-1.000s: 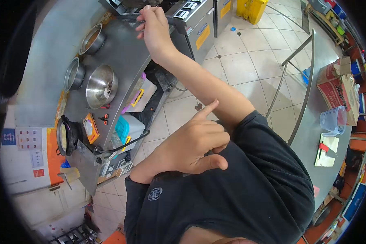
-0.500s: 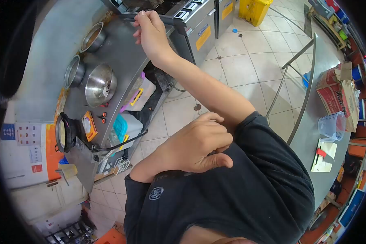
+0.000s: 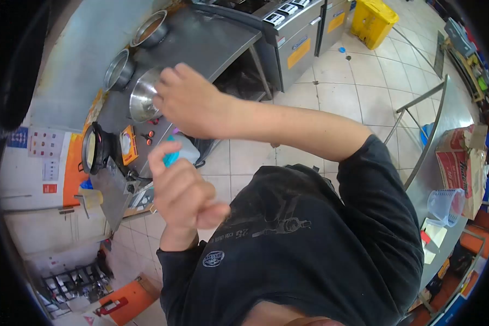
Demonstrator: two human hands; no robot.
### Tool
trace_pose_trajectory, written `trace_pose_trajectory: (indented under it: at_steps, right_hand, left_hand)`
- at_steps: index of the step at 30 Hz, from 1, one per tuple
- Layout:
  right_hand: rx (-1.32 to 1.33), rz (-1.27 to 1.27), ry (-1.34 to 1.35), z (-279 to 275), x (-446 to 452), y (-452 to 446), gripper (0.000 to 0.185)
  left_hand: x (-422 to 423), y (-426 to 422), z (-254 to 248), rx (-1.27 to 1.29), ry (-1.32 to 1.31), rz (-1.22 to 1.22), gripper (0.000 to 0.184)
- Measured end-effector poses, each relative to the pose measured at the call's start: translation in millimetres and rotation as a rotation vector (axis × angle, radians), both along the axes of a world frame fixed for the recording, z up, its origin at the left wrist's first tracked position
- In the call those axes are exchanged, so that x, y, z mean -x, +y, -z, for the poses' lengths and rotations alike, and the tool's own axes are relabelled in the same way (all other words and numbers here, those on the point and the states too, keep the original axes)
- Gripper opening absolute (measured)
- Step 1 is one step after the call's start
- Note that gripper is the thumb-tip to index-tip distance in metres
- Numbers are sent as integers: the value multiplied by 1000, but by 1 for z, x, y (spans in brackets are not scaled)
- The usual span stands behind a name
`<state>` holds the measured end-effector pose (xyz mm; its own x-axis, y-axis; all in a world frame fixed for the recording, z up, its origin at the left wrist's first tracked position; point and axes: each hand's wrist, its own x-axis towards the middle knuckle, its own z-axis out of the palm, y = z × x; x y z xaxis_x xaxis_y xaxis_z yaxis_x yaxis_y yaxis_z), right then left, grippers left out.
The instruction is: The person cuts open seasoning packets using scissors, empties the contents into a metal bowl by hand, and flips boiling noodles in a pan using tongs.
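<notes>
My right hand (image 3: 193, 103) reaches across to the left, seen over the edge of a steel bowl (image 3: 143, 100). Its fingers are curled together, and whatever they may hold is hidden. Lower down, my left hand (image 3: 185, 193) is raised in front of the counter edge, with the index finger and thumb held apart from the curled others; nothing shows in it. Red-and-black scissors (image 3: 148, 137) lie beside an orange box (image 3: 129, 145) on the steel counter (image 3: 206, 41). A black pan (image 3: 99, 148) stands at the counter's near left part.
Two metal pots (image 3: 149, 30) stand by the wall. Steel cabinets (image 3: 299, 46) and a yellow bin (image 3: 373, 22) are beyond. On the right-hand table (image 3: 448, 114) are a cardboard box (image 3: 459, 163), a plastic basket (image 3: 445, 205) and a cutting board (image 3: 436, 236).
My right hand has come back from the far part of the counter to the bowl. My left hand has moved left and up from my chest. The camera view has shifted.
</notes>
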<state>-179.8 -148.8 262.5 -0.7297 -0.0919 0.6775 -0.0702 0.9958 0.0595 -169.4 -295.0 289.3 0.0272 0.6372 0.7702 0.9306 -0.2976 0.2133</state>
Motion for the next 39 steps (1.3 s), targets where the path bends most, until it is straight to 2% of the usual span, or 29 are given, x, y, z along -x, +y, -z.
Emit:
trace_pose_trajectory:
  at_steps: [2, 4, 8, 12, 14, 17, 19, 20, 22, 23, 24, 26, 28, 29, 30, 32, 33, 34, 35, 36, 37, 38, 39]
  right_hand:
    - [-270, 7, -56, 3, -2, -15, 21]
    - [-500, -32, -104, 4, -8, -23, 23]
    - [-703, 28, -67, 6, -16, -37, 29]
    - [-740, -16, -92, 5, -12, -43, 30]
    - [-740, -28, -68, 8, -8, -43, 31]
    - [-218, -405, -288, 10, 2, -32, 26]
    - [14, -573, -507, 11, 8, -31, 27]
    - [65, -599, -661, 12, 10, -33, 27]
    - [55, -559, -1003, 17, 7, -44, 27]
    - [26, -519, -1153, 23, 2, -51, 28]
    - [15, -519, -1236, 31, -5, -57, 28]
    - [63, -611, -1274, 49, -23, -66, 30]
    - [231, -912, -1089, 59, -40, -59, 31]
    - [290, -1051, -1072, 44, -46, -52, 32]
    - [356, -1187, -1055, 17, -53, -40, 33]
    - [406, -1369, -1268, -58, -72, 0, 26]
    - [433, -1693, -1093, -64, -75, 32, 18]
    - [658, -1815, -837, -64, -80, 57, 20]
    - [884, -1907, -557, -60, -86, 78, 24]
    - [1075, -1851, -345, -68, -88, 80, 32]
    - [1243, -1757, -124, -76, -90, 82, 41]
    - [1256, -1633, -100, -78, -80, 73, 56]
    - [1266, -1508, -85, -81, -70, 64, 74]
  left_hand:
    - [-6, -7, -5, 28, 75, 57, 47]
    - [-11, -11, -4, -35, 93, 6, 49]
    - [-11, -18, -3, -122, 111, -87, 54]
    - [-10, -24, -2, -140, 129, -168, 56]
    - [-7, -28, -10, 11, 142, -122, 48]
    - [-2, -3, -17, 144, 176, -57, 41]
    - [14, 21, -10, 229, 295, -40, 46]
    - [21, 34, -1, 234, 331, -84, 43]
    - [28, 46, -10, 502, 631, -221, 36]
    - [33, 49, -5, 462, 828, -295, 33]
    - [37, 54, 1, 431, 1026, -353, 31]
    - [34, 59, 1, 535, 1163, -491, 31]
    - [33, 59, -7, 620, 1224, -511, 33]
    - [30, 59, -14, 660, 1251, -510, 34]
    - [28, 56, -19, 749, 1245, -559, 34]
    - [14, 45, -34, 921, 1239, -660, 35]
    - [6, 44, -26, 956, 1271, -803, 38]
    - [-8, 42, -23, 986, 1329, -926, 37]
    - [-23, 38, -23, 963, 1402, -903, 36]
    - [-42, 28, -42, 907, 1436, -802, 40]
    - [-59, 28, -36, 698, 1501, -811, 42]
    - [-79, 27, -41, 756, 1506, -714, 58]
    - [-93, 25, -42, 750, 1473, -633, 58]
